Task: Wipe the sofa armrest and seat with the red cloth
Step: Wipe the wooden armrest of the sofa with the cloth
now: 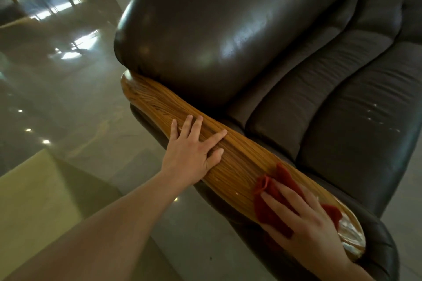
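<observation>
Red cloth (272,203) half-hidden under right hand (306,219)

One dark leather sofa (319,98), one wooden armrest (228,159) and one red cloth (271,201). Two bare hands: the left hand (194,153) and the right hand (306,219). Three seat cushion sections show.

The left hand (194,155) lies flat, palm down, fingers spread and extended, its bare forearm stretching in from the lower left. The right hand (303,219) is also palm down with fingers splayed, pressing flat, its wrist entering from the lower right.
</observation>
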